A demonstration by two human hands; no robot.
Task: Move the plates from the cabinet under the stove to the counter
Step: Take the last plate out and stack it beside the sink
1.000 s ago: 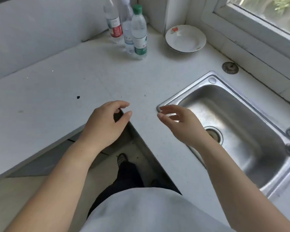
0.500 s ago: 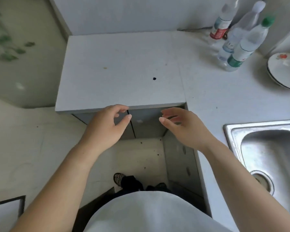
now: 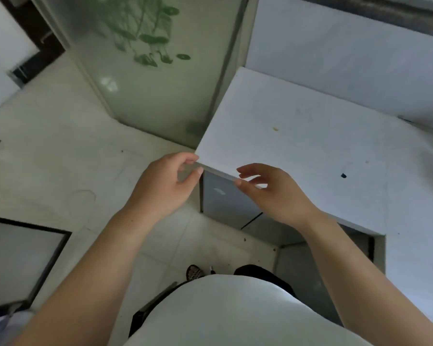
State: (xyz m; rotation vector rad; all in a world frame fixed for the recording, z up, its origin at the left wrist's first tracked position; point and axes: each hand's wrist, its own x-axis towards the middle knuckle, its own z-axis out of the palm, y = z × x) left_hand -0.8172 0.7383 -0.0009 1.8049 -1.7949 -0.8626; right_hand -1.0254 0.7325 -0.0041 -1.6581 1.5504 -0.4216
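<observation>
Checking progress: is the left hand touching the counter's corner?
Cannot tell. Head view: fingertips of the left hand overlap the counter corner, but blur and one angle hide any gap.

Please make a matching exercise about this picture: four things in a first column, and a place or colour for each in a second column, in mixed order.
Column 1
1. left hand
2. right hand
3. glass door
4. cabinet door

Column 2
A. grey, below the counter
B. green leaf print
C. across the counter's front edge
D. at the counter's near corner

Pairs: 1-D, 2-C, 3-B, 4-A
</observation>
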